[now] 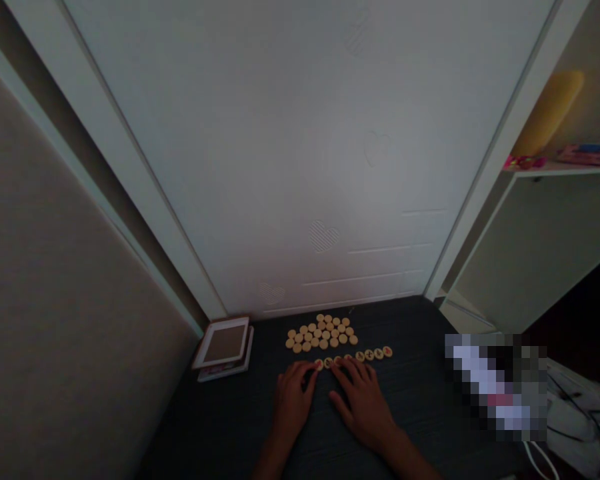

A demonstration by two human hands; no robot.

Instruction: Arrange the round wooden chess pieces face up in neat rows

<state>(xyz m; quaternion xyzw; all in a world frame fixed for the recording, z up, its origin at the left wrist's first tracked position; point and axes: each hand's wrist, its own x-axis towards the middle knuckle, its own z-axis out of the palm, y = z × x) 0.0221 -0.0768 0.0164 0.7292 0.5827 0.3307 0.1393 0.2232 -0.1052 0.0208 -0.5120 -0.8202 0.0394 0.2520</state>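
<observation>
Round wooden Chinese chess pieces lie on a dark table. In a row in front of my hands, several show red or dark characters, such as the right-end piece (387,351). My left hand (294,392) is at the row's left end, its index fingertip against the leftmost piece (319,365), thumb held apart. Over the middle of the row, my right hand (361,399) rests with fingers stretched out and thumb spread, partly covering some pieces. Behind the row sits a cluster of blank-faced pieces (325,335), packed closely together.
A stack with a white-framed item on top (224,347) lies at the table's left. White panelling with embossed hearts (324,237) rises behind the table (420,400). At right are a blurred-out object (495,387), cables (580,407) and a shelf (555,170).
</observation>
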